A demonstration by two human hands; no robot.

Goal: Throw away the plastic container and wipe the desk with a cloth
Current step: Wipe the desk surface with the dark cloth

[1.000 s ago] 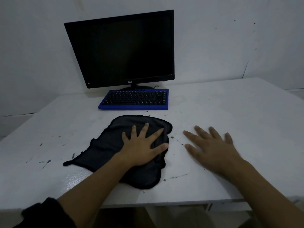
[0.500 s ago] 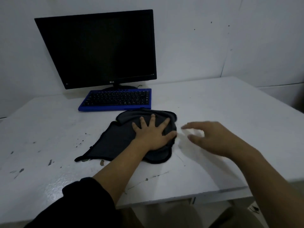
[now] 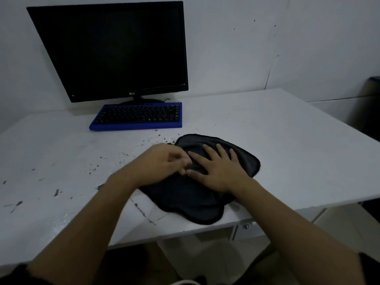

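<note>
A black cloth [image 3: 205, 202] lies crumpled on the white desk [image 3: 287, 130], close to its front edge. My right hand [image 3: 220, 169] presses flat on the cloth's upper part with the fingers spread. My left hand [image 3: 162, 163] is blurred and hovers at the cloth's left edge, fingers curled, fingertips next to my right thumb. Whether it grips the fabric is unclear. No plastic container is in view.
A black monitor [image 3: 115, 50] and a blue keyboard [image 3: 137, 117] stand at the back left by the wall. Dark specks and scuffs [image 3: 92, 169] dot the desk's left half. A dark bin [image 3: 372, 99] stands on the floor beyond the desk's right edge.
The cloth has slid to the right. My right hand came down flat onto it, and my left hand lifted from its flat press and curled at the cloth's left edge.
</note>
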